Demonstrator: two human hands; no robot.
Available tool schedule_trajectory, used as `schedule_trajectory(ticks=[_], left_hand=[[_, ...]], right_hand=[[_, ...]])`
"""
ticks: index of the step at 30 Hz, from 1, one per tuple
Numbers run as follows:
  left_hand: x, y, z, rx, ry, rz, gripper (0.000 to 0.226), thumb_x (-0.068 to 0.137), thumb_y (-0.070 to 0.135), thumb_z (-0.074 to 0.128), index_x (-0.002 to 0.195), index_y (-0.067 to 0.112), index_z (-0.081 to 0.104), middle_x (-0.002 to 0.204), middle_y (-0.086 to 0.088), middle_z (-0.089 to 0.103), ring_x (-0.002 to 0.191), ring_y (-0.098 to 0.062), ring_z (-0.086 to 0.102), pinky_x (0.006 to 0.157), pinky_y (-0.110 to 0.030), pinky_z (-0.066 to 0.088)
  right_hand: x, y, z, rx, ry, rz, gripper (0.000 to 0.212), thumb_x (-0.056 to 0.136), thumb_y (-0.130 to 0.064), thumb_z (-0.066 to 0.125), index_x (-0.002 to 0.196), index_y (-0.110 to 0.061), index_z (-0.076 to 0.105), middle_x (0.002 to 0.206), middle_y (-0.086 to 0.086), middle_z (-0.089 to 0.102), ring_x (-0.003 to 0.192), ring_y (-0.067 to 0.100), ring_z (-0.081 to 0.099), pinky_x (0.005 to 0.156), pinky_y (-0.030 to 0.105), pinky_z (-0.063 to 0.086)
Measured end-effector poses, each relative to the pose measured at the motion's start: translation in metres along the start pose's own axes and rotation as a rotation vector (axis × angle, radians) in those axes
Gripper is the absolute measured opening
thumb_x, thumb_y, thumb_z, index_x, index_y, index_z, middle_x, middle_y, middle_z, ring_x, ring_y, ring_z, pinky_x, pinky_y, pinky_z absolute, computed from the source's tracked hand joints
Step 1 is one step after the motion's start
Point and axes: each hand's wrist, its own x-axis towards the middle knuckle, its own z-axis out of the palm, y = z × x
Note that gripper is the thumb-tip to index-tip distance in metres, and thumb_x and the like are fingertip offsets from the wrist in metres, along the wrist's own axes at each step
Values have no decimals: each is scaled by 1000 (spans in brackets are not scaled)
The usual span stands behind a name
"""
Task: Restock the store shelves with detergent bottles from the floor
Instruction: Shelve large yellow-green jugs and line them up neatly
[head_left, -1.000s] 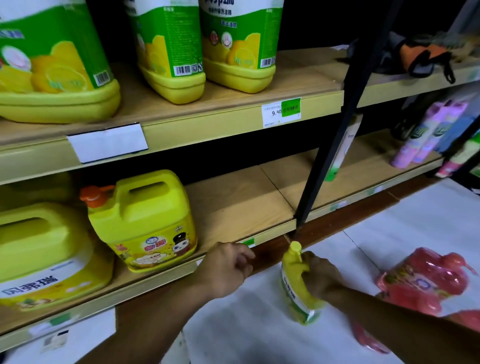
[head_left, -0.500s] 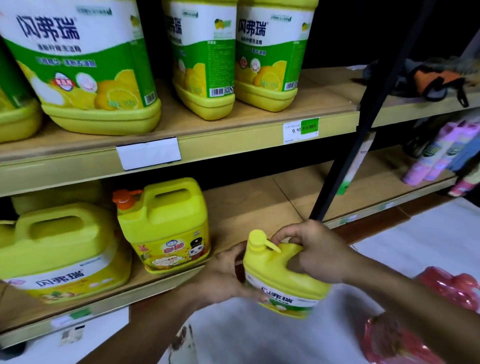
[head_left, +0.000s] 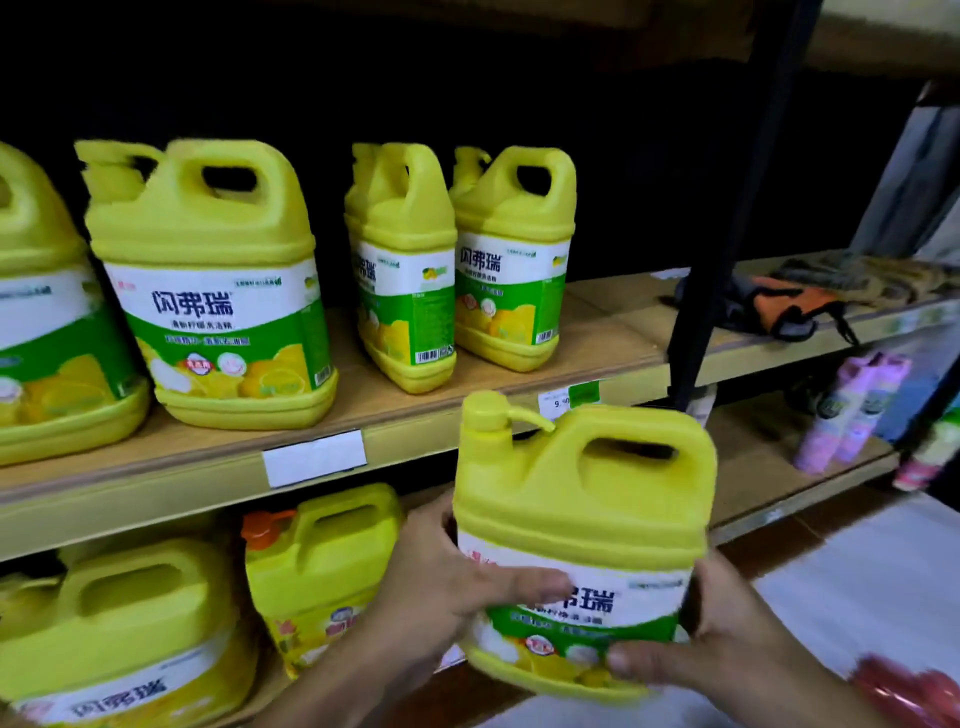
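You are holding one yellow detergent bottle (head_left: 582, 519) up in the air, in the lower middle of the frame. It is not on a shelf yet. It sits in front of the edge of the upper shelf (head_left: 613, 338), a little below the shelf board.

Your left hand (head_left: 447, 587) wraps around the bottle's left side, with the thumb lying across the white label. Your right hand (head_left: 727, 639) grips the bottom right corner, with the thumb across the front near the base. Both hands are grasping the bottle.

Some of the job looks done. Four yellow bottles stand on the upper shelf in the left half of the frame. The two nearest the middle (head_left: 400, 270) stand side by side. On the lower shelf (head_left: 753, 467), at the lower left, there is a big yellow bottle (head_left: 119, 634) and one with an orange cap (head_left: 317, 571).

There is bare wood on the upper shelf just right of the two middle bottles, before the black post (head_left: 727, 208). That looks like a good spot for this one.

At the lower right corner, something red (head_left: 914, 691) lies on the floor. It is too blurry to tell what it is, so there may be more to put away.
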Motion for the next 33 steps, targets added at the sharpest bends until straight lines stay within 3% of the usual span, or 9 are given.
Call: schedule_trajectory(ticks=[3,8,11,13,16,19,24,29,33], left_hand=[[15,31,21,-49,19,40,56,44,17,97,96,16,77,98,-14,78,88,-29,77,68,-33,61],[53,77,49,56,124,195,38,71,23,90,103,30,72,102,15,77,99,-2,71,82,-16,55],[74,95,50,175,174,189,60,81,4,80,135,17,57,115,9,67,109,-3,64,92,-13,49],[74,107,43,253,179,174,63,83,2,78,139,16,54,118,3,64,115,-8,61,88,-5,46],[58,115,26,310,180,149,48,84,5,78,126,22,64,113,10,68,111,-5,63,90,-9,48],[29,111,0,292,214,133,25,83,3,78,96,24,76,99,8,78,100,-9,71,91,-17,53],[-8,101,-43,408,201,81,29,81,7,81,89,34,80,97,13,77,88,-12,73,83,-24,57],[-13,96,-73,385,259,87,19,78,-4,79,81,15,80,94,1,79,86,-12,74,76,-15,56],[-22,86,-88,408,255,38,26,80,0,79,82,25,82,92,0,79,88,-12,74,78,-18,57]], right_hand=[[-1,-13,-3,-145,279,-117,99,29,-44,102,120,-34,64,114,-4,75,102,16,73,74,28,61],[30,-60,-20,-330,589,-290,91,29,-71,90,112,-42,64,106,-20,74,93,2,72,70,24,60],[67,-79,-35,-490,727,-323,92,34,-71,86,115,-36,60,104,-19,73,96,5,69,78,39,59],[93,-87,-45,-541,805,-334,87,40,-63,88,115,-32,58,101,-15,72,97,13,68,82,42,57],[129,-95,-53,-627,895,-337,77,51,-49,93,116,-33,56,100,-10,68,99,24,66,77,34,50],[159,-101,-58,-655,975,-280,75,56,-48,93,118,-29,55,108,2,71,101,32,65,76,35,47],[201,-102,-63,-657,987,-173,79,59,-48,91,125,-28,52,116,10,69,108,38,62,88,45,51],[233,-78,-63,-537,814,-201,79,61,-37,94,126,-23,53,121,4,68,112,30,62,95,49,52],[251,-66,-69,-395,694,-171,76,65,-28,93,126,-23,48,125,1,66,116,26,61,98,53,51]])
